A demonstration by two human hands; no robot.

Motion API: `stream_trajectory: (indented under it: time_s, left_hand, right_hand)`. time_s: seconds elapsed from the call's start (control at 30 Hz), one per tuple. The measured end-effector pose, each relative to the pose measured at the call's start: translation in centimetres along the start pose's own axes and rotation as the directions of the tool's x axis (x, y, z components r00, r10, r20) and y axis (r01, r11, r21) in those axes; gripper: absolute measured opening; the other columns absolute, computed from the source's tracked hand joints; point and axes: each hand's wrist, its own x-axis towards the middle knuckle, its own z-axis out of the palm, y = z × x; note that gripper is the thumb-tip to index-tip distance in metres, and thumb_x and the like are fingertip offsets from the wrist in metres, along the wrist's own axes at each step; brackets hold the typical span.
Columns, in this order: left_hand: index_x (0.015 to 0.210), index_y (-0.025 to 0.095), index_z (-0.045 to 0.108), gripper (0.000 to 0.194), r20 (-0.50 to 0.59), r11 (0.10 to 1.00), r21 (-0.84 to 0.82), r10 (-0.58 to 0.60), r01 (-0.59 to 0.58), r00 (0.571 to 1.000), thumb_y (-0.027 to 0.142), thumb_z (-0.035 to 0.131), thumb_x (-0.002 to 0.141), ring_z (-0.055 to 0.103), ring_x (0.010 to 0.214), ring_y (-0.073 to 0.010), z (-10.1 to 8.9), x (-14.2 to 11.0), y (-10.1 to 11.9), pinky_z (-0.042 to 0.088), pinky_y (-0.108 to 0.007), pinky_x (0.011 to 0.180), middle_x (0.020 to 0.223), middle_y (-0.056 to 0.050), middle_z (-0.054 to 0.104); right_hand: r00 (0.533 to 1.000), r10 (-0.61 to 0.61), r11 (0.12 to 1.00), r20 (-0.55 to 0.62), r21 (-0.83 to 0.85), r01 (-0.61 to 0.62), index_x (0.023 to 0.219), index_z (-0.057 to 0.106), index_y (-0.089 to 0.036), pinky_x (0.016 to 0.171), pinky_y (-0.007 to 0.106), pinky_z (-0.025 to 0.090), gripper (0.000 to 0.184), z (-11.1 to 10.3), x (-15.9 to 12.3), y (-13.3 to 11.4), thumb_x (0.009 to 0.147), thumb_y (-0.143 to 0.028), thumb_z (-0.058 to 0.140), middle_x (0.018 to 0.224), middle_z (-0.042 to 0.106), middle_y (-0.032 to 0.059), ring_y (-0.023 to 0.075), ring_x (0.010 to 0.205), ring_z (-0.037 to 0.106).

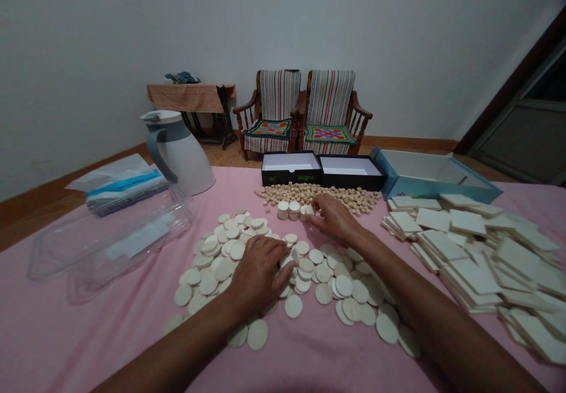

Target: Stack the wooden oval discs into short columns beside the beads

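Observation:
Palm down, my left hand [259,275] lies on a wide spread of large cream discs [316,256], with its fingertips among them. Whether it grips any disc is hidden. My right hand [333,219] sits farther forward, its fingers closed around a short stack of small cream discs [306,212]. Several similar stacks [288,210] stand just left of it. Behind them lies a heap of small beige pellets [309,195]. To the right, many cream square tiles [469,251] lie in overlapping piles. All of these rest on a pink sheet [88,328].
Two open black boxes [292,169] and a pale blue box [424,174] stand along the far edge. On the left are a clear plastic container [128,242], a white jug [181,157] and a packet [126,189]. Two striped wooden armchairs [300,110] stand beyond.

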Motion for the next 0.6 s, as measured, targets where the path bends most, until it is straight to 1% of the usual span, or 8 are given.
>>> stream_trajectory:
  time_s: [0.2, 0.3, 0.37, 0.4, 0.5, 0.6]
  left_hand:
    - [0.097, 0.018, 0.064, 0.017, -0.004, 1.000, 0.001, -0.007, 0.007, 1.000, 0.028, 0.054, 0.087, 0.058, 0.099, -0.0239, 0.1, 0.0, 0.0, 0.039, -0.047, 0.094, 0.104, -0.008, 0.067]
    - [0.097, 0.018, 0.064, 0.017, -0.008, 1.000, 0.000, -0.009, 0.009, 1.000, 0.028, 0.054, 0.087, 0.058, 0.099, -0.0238, 0.1, 0.1, 0.0, 0.039, -0.047, 0.094, 0.104, -0.008, 0.068]
    - [0.096, 0.018, 0.064, 0.017, -0.007, 1.000, 0.000, -0.010, 0.010, 1.000, 0.027, 0.054, 0.087, 0.058, 0.098, -0.0239, 0.0, 0.1, 0.1, 0.039, -0.047, 0.094, 0.103, -0.008, 0.068]
    - [0.096, 0.018, 0.064, 0.016, -0.003, 1.000, 0.001, -0.010, 0.010, 1.000, 0.027, 0.054, 0.087, 0.058, 0.098, -0.0239, 0.0, 0.1, 0.1, 0.039, -0.047, 0.094, 0.103, -0.007, 0.068]
    - [0.097, 0.019, 0.064, 0.016, 0.008, 1.000, 0.001, -0.011, 0.011, 1.000, 0.027, 0.055, 0.087, 0.058, 0.098, -0.0239, -0.1, 0.0, 0.1, 0.039, -0.047, 0.094, 0.103, -0.007, 0.068]
    - [0.098, 0.019, 0.064, 0.016, 0.011, 1.000, 0.003, -0.015, 0.015, 1.000, 0.027, 0.054, 0.087, 0.058, 0.098, -0.0238, -0.1, 0.0, 0.1, 0.039, -0.047, 0.095, 0.103, -0.007, 0.068]
  right_hand:
    - [0.998, 0.007, 0.997, 0.055, -0.076, -0.003, 0.096, 0.056, -0.015, 0.074, 0.030, 0.037, 0.018, 0.0, 1.4, -0.9, 0.081, -0.025, 0.055, 0.101, 0.058, 0.0122, 0.0216, 0.090, 0.053]
    - [1.000, 0.006, 0.999, 0.031, -0.054, -0.004, 0.098, 0.057, -0.015, 0.073, 0.029, 0.037, 0.018, -0.1, 1.3, -0.7, 0.082, -0.023, 0.054, 0.100, 0.059, 0.0118, 0.0207, 0.088, 0.054]
    - [1.000, -0.006, 1.000, 0.003, -0.008, 0.006, 0.096, 0.058, -0.015, 0.071, 0.028, 0.037, 0.016, -0.2, 0.7, -0.5, 0.082, -0.020, 0.052, 0.096, 0.060, 0.0099, 0.0187, 0.083, 0.054]
    - [1.000, -0.022, 0.999, 0.008, 0.025, 0.022, 0.093, 0.059, -0.015, 0.069, 0.028, 0.037, 0.014, -0.2, 0.3, -0.4, 0.082, -0.019, 0.052, 0.092, 0.060, 0.0084, 0.0175, 0.079, 0.054]
    - [0.985, -0.131, 0.982, 0.110, 0.153, 0.114, 0.089, 0.061, -0.016, 0.066, 0.025, 0.037, 0.012, -0.3, -1.2, -0.4, 0.078, -0.015, 0.055, 0.085, 0.061, 0.0048, 0.0145, 0.073, 0.054]
    - [0.944, -0.240, 0.954, 0.224, 0.237, 0.186, 0.095, 0.062, -0.015, 0.069, 0.025, 0.039, 0.023, 0.0, -2.5, -1.0, 0.073, -0.014, 0.062, 0.089, 0.062, 0.0053, 0.0146, 0.076, 0.055]
